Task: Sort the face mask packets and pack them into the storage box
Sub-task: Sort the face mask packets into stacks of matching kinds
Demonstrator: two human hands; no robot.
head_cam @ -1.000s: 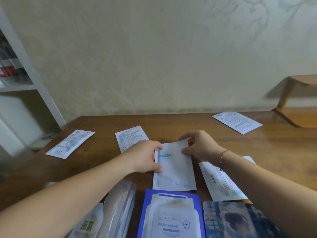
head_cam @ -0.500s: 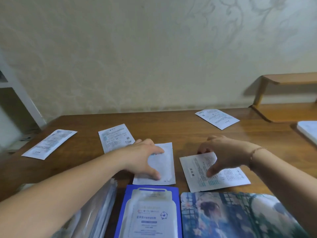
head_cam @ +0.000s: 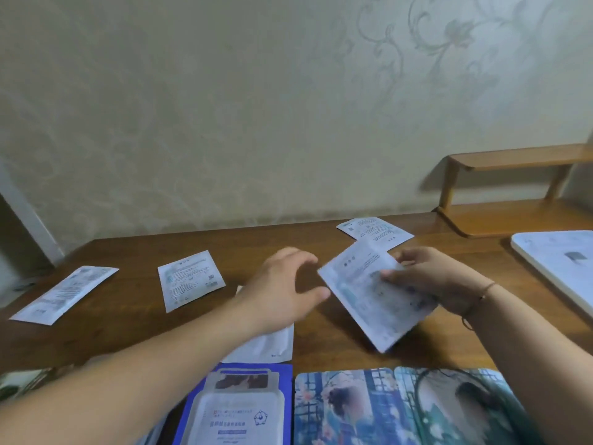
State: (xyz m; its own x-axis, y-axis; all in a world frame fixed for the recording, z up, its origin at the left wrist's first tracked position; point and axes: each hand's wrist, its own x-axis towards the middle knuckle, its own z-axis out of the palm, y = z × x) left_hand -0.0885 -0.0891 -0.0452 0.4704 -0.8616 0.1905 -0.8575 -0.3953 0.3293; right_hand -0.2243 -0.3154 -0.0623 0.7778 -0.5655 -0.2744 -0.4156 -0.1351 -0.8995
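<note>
Step in hand: sorting, with packing judged not yet begun.

Held item: white printed packet point(head_cam: 369, 292), lifted clear of the worktop point(head_cam: 134, 311) and tilted, pinched along its right edge by the right hand point(head_cam: 431, 279); fingers point(head_cam: 390, 277) curled onto the printed face, thumb hidden behind.

Left hand point(head_cam: 282, 287): spread and relaxed, grasping nothing, hovering just left of the held packet above a plain white packet point(head_cam: 269, 346) lying flat.

Laid out flat, well apart, along the far side of the worktop: long packet at far left point(head_cam: 64, 293); printed packet left of centre point(head_cam: 189, 279); printed packet at the back right point(head_cam: 373, 231), just beyond the held one.

At the near edge: blue-bordered packet point(head_cam: 237, 406); illustrated packets point(head_cam: 398, 406) beside it.

White flat object at right edge point(head_cam: 558, 268): possibly the storage box or its lid; cannot tell.

Next move, as judged: matching the held packet to its like, probably the back-right one, and laying it squarely on top. Calls for a clean release without disturbing neighbours.
</note>
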